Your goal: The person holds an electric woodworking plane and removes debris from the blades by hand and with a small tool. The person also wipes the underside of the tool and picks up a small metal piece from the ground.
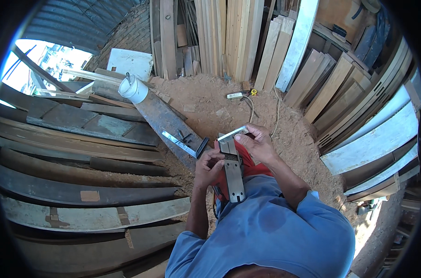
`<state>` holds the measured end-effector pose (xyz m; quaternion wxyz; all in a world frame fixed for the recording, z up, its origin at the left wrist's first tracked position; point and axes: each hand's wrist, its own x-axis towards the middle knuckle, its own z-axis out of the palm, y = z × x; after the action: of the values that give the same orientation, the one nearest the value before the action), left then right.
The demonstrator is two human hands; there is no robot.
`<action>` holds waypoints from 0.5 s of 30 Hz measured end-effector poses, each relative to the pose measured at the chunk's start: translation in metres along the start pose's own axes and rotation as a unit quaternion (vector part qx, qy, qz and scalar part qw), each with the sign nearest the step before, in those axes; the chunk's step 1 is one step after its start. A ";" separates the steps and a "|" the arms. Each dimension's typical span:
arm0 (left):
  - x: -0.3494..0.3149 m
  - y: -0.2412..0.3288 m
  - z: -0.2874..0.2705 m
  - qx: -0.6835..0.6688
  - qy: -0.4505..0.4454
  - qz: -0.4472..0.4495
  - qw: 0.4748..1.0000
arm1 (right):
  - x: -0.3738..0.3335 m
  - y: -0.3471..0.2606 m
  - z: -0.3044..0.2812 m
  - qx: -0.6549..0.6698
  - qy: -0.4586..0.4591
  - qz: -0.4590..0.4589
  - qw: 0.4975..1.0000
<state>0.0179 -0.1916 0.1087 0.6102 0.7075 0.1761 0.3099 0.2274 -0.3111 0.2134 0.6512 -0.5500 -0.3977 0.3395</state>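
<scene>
An electric planer (234, 178) with a red body lies sole up on my lap, its metal plates and dark cutter gap showing. My left hand (208, 167) is curled against the planer's left side near the gap, fingers bent around its edge. With thumb and fingers my right hand (256, 143) pinches a short, flat, pale strip (232, 134), which lies across the front plate; its exact kind is unclear. Left of the planer, a try square (179, 142) with a metal blade rests on a plank, beside a small dark tool (186, 138).
A white bucket (133, 90) stands on the far end of the plank (155, 113). Beyond my hands, a power strip (234, 95) and yellow tape measure (254, 92) lie on the sawdust-covered floor. Long boards (90, 194) stack at left; more timber (229, 37) leans at the back.
</scene>
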 end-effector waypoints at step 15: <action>-0.002 0.005 0.002 -0.136 0.087 -0.049 0.986 | -0.008 0.061 0.040 0.001 -0.117 0.115 0.987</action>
<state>0.0173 -0.1951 0.1135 0.6977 0.5786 0.2189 0.3613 0.1873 -0.2902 0.1551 0.5578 -0.5479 -0.4045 0.4744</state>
